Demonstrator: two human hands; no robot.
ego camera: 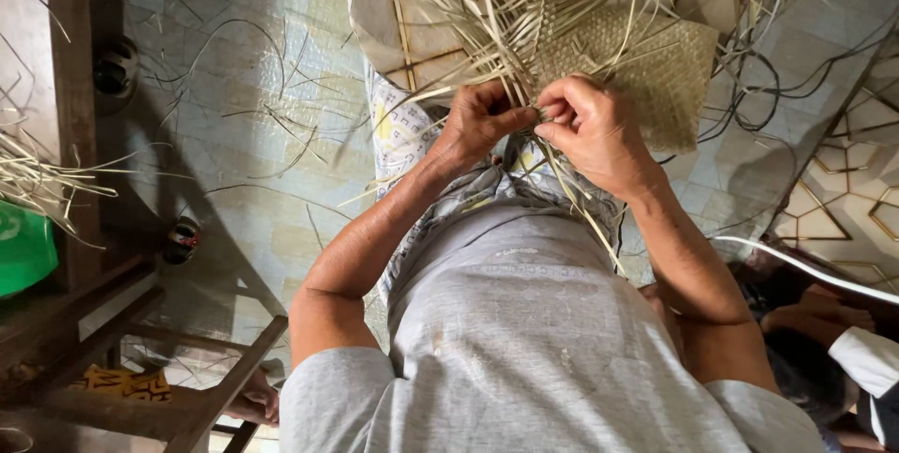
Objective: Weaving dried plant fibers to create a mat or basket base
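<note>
The person is weaving a straw mat (646,64), working on its near edge. The left hand (482,120) is closed, pinching thin straw strips (468,3). The right hand (595,130) is curled tight, pinching strips too. The next move probably needs a careful tuck, under and over. The mat is tan, flat and criss-crossed, lying at 12 o'clock above the hands, with loose ends sticking out.
</note>
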